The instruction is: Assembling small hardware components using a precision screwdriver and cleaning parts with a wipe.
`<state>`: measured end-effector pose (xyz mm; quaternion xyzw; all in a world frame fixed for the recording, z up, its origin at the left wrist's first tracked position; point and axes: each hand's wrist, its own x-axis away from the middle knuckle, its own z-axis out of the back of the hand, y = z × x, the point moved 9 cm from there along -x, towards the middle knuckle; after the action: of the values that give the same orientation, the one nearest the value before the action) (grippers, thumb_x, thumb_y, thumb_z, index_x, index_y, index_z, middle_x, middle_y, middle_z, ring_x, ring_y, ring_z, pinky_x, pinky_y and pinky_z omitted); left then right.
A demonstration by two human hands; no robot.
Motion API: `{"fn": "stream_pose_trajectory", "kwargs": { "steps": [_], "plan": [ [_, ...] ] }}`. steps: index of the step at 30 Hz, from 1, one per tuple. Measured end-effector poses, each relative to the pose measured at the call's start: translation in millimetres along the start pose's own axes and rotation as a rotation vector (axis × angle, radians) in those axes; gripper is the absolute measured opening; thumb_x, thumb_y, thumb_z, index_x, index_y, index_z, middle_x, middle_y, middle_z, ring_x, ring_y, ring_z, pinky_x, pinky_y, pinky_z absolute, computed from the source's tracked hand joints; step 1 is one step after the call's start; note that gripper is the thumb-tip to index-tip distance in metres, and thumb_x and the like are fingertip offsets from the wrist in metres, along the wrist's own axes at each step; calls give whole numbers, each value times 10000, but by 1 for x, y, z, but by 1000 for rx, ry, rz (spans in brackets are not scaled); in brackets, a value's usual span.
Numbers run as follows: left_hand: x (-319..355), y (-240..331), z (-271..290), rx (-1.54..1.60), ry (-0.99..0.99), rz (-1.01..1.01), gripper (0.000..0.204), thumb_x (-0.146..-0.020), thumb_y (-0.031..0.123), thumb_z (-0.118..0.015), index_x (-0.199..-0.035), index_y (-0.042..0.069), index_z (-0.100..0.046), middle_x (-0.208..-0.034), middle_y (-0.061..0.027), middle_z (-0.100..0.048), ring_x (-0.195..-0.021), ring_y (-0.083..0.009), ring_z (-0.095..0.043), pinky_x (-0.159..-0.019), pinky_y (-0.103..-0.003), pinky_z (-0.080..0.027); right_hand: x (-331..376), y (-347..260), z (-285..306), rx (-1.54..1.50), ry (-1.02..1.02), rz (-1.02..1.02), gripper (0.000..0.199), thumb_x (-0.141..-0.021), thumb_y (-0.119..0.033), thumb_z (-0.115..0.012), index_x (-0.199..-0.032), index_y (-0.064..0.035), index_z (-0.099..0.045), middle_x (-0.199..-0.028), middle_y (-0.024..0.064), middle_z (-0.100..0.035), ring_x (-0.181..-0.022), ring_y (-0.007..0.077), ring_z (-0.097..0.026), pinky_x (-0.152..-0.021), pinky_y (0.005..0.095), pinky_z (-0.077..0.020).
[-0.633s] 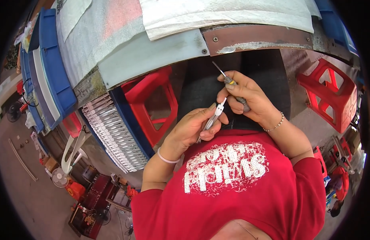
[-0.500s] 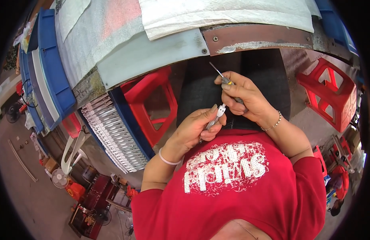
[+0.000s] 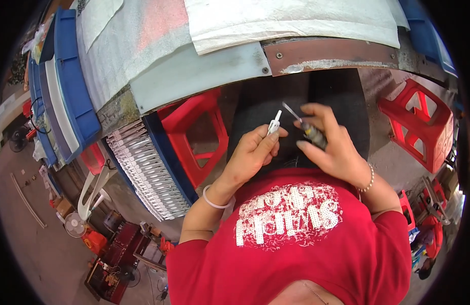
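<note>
My left hand (image 3: 256, 149) is closed around a small white plastic part (image 3: 273, 125) with a narrow pointed end, held upright above my lap. Fingers cover the part's lower end. To its right, my right hand (image 3: 332, 142) has its thumb and fingers loosely round the dark handle of a screwdriver (image 3: 314, 134) with a yellow band. The thin metal shaft points up and left, slightly blurred, close to the white part but apart from it. Left of my arm, a blue bin (image 3: 170, 161) holds rows of similar long white parts (image 3: 146, 170).
Ahead is a workbench edge (image 3: 209, 68) with white sheets (image 3: 296, 23) on top. One red stool (image 3: 197, 137) stands under the bench, another (image 3: 417, 124) at the right. Blue trays (image 3: 78, 76) are at the far left, and a fan (image 3: 75, 226) stands on the floor behind.
My right hand has moved right and down, its fingers loosening around the screwdriver. My left hand has risen slightly and tilted the white part upward, showing its pointed end.
</note>
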<state>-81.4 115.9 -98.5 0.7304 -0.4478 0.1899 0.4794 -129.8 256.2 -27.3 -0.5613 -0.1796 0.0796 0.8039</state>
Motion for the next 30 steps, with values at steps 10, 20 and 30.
{"fn": "stream_pose_trajectory", "kwargs": {
  "steps": [10,20,30],
  "plan": [
    [-3,2,4,-120,90,-59,257,-1011,229,-445,-1042,18,-586,-656,15,-499,-512,-31,-412,-452,-185,-322,17,-24,-3,336,-163,183,418,-761,-10,-657,-1168,-32,-566,-1022,153,-579,-831,299,-633,-679,364,-540],
    [-4,9,4,-418,213,-204,254,-1005,214,-448,-996,-1,-582,-599,-18,-506,-520,-80,-471,-488,-265,-386,14,-18,-5,281,-144,146,354,-796,-10,-630,-1148,-3,-597,-970,163,-608,-789,300,-636,-672,341,-538],
    [-7,24,-4,-905,363,-535,136,-959,97,-453,-907,-25,-481,-700,-255,-580,-673,-447,-593,-543,-487,-446,9,-19,-24,604,-188,68,208,-820,-37,-600,-1016,25,-628,-767,132,-634,-672,338,-635,-595,380,-511]
  ]
}}
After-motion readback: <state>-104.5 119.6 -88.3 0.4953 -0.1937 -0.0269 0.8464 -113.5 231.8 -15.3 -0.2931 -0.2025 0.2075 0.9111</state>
